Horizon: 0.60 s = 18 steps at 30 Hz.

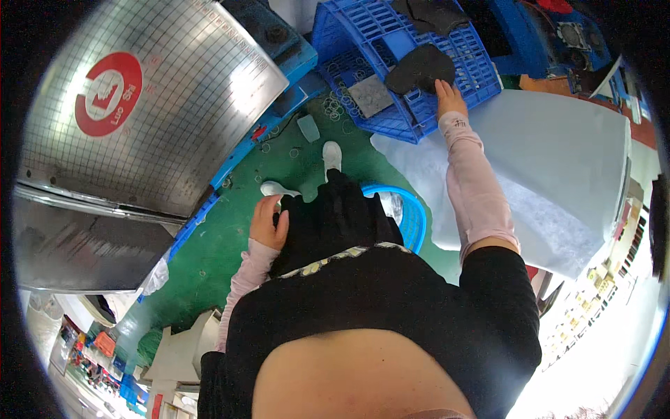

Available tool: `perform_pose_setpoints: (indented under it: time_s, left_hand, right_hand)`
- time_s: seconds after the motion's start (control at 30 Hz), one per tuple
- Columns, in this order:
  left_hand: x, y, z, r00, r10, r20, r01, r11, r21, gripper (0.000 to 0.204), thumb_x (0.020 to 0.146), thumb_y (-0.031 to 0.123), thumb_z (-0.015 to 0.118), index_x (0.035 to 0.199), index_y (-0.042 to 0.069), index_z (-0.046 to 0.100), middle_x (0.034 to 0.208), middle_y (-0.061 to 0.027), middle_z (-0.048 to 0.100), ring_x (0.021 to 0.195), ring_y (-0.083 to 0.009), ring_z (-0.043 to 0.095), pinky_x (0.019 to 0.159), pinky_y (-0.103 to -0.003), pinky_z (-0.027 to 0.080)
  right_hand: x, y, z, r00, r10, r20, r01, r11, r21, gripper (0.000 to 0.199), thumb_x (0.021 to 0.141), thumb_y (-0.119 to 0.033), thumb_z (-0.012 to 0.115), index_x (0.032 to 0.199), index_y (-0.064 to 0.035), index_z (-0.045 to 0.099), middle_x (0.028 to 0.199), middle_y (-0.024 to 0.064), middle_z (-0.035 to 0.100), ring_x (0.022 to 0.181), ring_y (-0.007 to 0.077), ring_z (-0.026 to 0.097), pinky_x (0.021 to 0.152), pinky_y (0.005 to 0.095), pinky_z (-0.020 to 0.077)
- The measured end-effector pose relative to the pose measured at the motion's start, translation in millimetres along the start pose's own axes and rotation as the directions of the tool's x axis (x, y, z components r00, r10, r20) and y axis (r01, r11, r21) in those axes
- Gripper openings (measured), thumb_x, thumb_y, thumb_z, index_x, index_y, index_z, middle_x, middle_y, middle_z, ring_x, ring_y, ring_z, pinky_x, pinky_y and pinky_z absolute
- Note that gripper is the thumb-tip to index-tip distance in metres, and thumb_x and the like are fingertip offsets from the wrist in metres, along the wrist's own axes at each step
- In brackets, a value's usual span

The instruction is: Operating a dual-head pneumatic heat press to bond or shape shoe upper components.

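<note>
My right hand [450, 101] reaches forward to a blue plastic crate [481, 73]. Its outstretched fingertips meet the edge of a dark grey, flat, rounded piece [424, 68] resting on the crate; the material is unclear. Another dark piece [436, 15] lies farther back on the same crate. Low at my left side, my left hand [268, 223] hangs beside my black clothing, its fingers loosely spread and nothing in them.
A large metal machine panel [153, 91] with a grid pattern and red emblem stands at left. Clear rings [333, 106] are scattered on the green floor [279, 164]. A blue round basket [417, 220] sits by my legs, and a pale covered surface [558, 160] is at right.
</note>
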State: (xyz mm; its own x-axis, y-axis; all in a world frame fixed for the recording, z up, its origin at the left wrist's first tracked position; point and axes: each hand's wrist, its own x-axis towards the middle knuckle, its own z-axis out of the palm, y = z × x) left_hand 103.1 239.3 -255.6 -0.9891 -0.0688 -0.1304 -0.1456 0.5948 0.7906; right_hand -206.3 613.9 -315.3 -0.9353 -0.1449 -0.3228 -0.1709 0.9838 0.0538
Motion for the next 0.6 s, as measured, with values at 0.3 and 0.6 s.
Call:
perform_pose_setpoints:
  time_s: [0.3,0.6]
  left_hand:
    - [-40,-20,-19,0.996,-0.073,-0.054,0.072,0.997,-0.018,0.035,0.077,0.003,0.059,0.111,0.002,0.05,0.104,-0.0161,0.053,0.075,-0.0261,0.057,0.068,-0.034,0.047]
    - [-49,-23,-8,0.979,-0.192,-0.07,0.191,0.981,-0.026,0.032,0.078,0.003,0.059,0.109,0.003,0.052,0.099,-0.0152,0.055,0.076,-0.0237,0.058,0.069,-0.034,0.047]
  right_hand:
    - [-7,-42,-6,0.934,0.356,0.02,-0.356,0.934,-0.023,0.087,0.072,-0.042,0.065,0.142,-0.0212,0.018,0.145,0.0076,0.021,0.126,0.028,0.035,0.1,0.0498,0.0302]
    - [62,57,55,0.811,0.585,-0.013,-0.511,0.718,0.473,0.089,0.061,-0.06,0.069,0.123,0.0007,0.048,0.114,0.0216,0.057,0.107,0.0348,0.054,0.095,0.0398,0.0388]
